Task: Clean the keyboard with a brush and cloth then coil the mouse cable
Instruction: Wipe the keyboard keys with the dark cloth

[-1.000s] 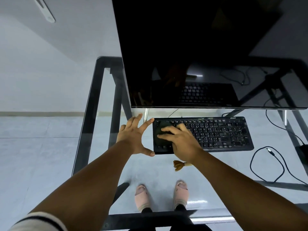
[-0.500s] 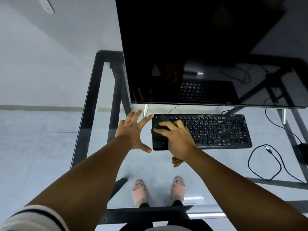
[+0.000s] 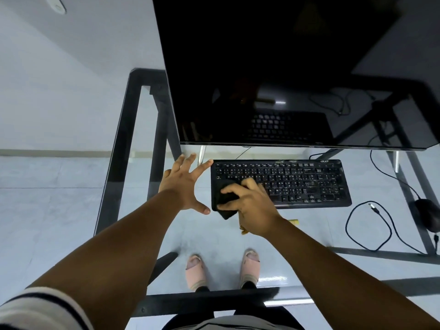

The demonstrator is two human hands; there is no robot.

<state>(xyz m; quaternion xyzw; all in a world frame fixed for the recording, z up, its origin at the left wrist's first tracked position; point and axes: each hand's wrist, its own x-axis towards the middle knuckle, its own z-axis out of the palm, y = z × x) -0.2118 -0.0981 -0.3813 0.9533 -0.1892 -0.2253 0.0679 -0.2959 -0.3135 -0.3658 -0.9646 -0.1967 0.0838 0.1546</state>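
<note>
A black keyboard (image 3: 309, 182) lies on the glass desk under the monitor. My right hand (image 3: 250, 206) presses a dark cloth (image 3: 225, 201) onto the keyboard's near left corner, and part of the cloth hangs over the front edge. My left hand (image 3: 183, 184) rests flat on the glass with fingers spread, its index fingertip and thumb against the keyboard's left end. The brush (image 3: 292, 221) lies on the glass behind my right wrist, mostly hidden. A black mouse (image 3: 427, 214) sits at the far right, its cable (image 3: 371, 225) in a loose loop.
A large dark monitor (image 3: 285, 67) fills the space above the keyboard. The glass desk has a black frame (image 3: 119, 151); my feet in pink slippers (image 3: 197, 270) show through the glass. More cables run behind the desk on the right.
My right hand has slid the cloth from the keyboard's upper left keys down to its near left corner. My left hand stays braced beside the keyboard.
</note>
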